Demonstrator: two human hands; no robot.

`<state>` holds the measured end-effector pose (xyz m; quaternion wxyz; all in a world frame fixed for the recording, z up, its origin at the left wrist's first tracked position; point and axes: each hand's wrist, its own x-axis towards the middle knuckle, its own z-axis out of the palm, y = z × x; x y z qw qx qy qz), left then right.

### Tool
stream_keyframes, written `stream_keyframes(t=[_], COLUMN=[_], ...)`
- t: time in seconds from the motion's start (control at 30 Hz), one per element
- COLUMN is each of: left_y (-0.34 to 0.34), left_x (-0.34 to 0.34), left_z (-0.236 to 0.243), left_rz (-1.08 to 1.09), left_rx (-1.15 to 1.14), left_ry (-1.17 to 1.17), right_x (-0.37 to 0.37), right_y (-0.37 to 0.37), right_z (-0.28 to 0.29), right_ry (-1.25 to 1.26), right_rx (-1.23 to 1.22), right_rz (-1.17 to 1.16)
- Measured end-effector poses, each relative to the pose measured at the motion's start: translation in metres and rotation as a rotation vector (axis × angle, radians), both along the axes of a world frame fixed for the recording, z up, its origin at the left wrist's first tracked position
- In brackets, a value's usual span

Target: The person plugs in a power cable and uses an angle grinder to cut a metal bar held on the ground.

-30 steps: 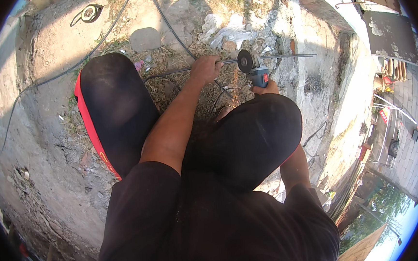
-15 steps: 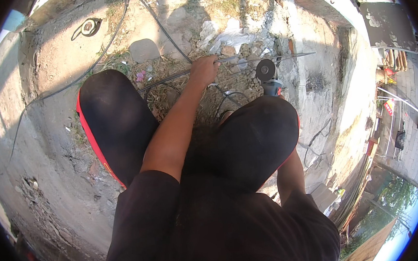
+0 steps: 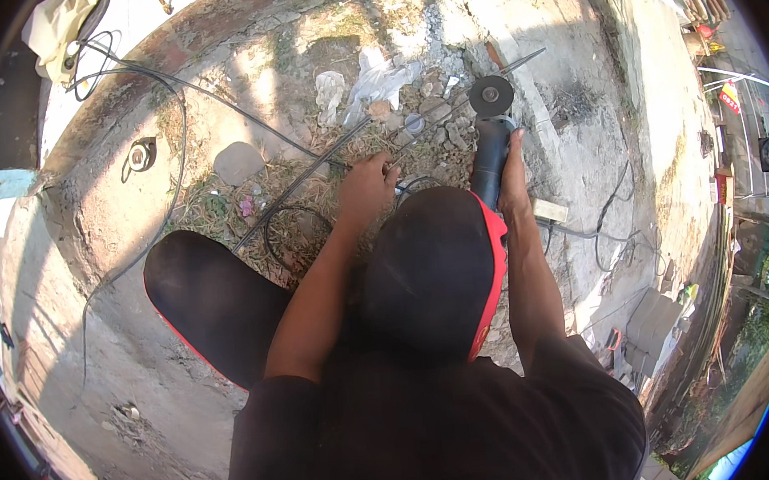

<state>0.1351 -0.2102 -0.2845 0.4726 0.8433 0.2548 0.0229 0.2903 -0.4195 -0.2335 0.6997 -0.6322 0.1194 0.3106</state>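
Observation:
My right hand [image 3: 512, 173] is wrapped around the body of an angle grinder [image 3: 488, 157], held upright beside my right knee. Its dark disc [image 3: 491, 96] points away from me. My left hand [image 3: 368, 189] is closed between my knees, its fingers curled at the near end of a thin metal rod [image 3: 456, 108]. That rod slants to the far right and passes close to the disc. Left of this hand, several long dark rods [image 3: 296, 184] lie diagonally over dry grass, apart from the fingers.
A tape measure [image 3: 140, 156] and a flat round stone [image 3: 238, 164] lie at left. White plastic sheeting [image 3: 378, 80] and rubble are ahead. A black cable [image 3: 242, 116] crosses the ground. A pale block on a cord [image 3: 550, 210] sits right of my forearm, near a low wall [image 3: 650, 79].
The grinder has come up and forward from beside my right knee, so its body and my right hand now show. My left hand has moved nearer, away from the rod bundle. The view has shifted.

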Motion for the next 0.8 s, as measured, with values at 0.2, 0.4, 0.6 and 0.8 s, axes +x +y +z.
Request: stream_keyframes(t=[0.2, 0.4, 0.6, 0.8], left_y=[0.064, 0.107, 0.104, 0.103], left_x=[-0.043, -0.103, -0.108, -0.053], left_z=[-0.026, -0.043, -0.043, 0.008], left_rz=[0.24, 0.242, 0.148, 0.026], left_rx=[0.397, 0.476, 0.43, 0.52], left_ry=[0.202, 0.768, 0.696, 0.291], right_x=[-0.006, 0.004, 0.005, 0.006], right_y=[0.009, -0.02, -0.058, -0.091], right_z=[0.012, 0.006, 0.016, 0.018], right_ry=[0.031, -0.019, -0.023, -0.033], right_rx=[0.125, 0.164, 0.151, 0.183], right_rz=[-0.016, -0.07, -0.195, -0.315])
